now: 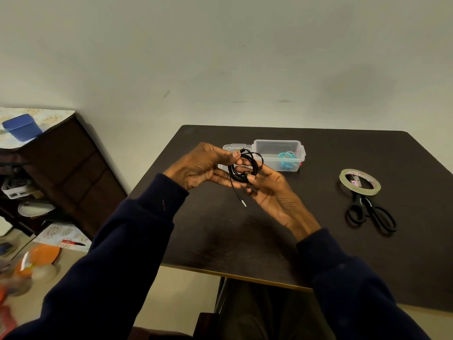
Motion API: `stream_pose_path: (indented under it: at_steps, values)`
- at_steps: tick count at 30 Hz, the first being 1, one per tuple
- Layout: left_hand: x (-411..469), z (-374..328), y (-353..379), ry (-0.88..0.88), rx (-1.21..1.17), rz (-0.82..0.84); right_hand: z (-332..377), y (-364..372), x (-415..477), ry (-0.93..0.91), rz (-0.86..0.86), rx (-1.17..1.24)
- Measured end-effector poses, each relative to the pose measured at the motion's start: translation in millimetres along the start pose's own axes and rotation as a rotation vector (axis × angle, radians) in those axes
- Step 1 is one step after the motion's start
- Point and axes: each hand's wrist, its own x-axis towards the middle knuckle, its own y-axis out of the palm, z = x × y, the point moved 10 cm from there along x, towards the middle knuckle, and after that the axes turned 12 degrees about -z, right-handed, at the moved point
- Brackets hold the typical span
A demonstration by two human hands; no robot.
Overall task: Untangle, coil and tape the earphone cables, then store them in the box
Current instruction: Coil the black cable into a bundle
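While the left hand and right hand pinch the black earphone cable coiled above the table, its plug dangles free, so loops may spring apart before the tape arrives.

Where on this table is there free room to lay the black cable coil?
Free: between the clear box and the tape roll; along the near edge of the table, below the left hand and right hand gripping the black cable coil. Crowded: tape roll overlapping the scissors at right; box and lid at back centre.
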Motion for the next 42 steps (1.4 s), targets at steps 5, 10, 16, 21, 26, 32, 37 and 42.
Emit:
stream_pose_path:
  at_steps: [5,10,16,21,26,32,37,42]
  values:
    - [-3,-1,-1,-0.018,-0.029,0.026,-2,-1,-3,-0.005,0.031,-0.034]
    - [-6,-9,-4,0.022,0.018,0.032,-2,-11,-1,-0.025,-0.004,-0.090]
    - [-4,-22,-18,0.127,0.034,-0.043,6,-23,-6,-0.057,-0.128,-0.076]
    - [-2,-26,-26,0.218,0.043,-0.146,6,-22,-11,-0.068,-0.160,-0.060]
    - [0,-26,-26,0.216,-0.040,-0.128,10,-26,-11,-0.076,-0.204,-0.027]
    - [0,-27,-22,0.239,-0.023,-0.112,7,-32,-11,-0.030,-0.246,0.028]
    - [1,-27,-22,0.244,-0.042,-0.103,4,-16,-16,0.018,-0.120,0.014]
    - [-2,-34,-24,0.253,-0.010,-0.115,2,-9,-16,0.064,-0.065,0.025]
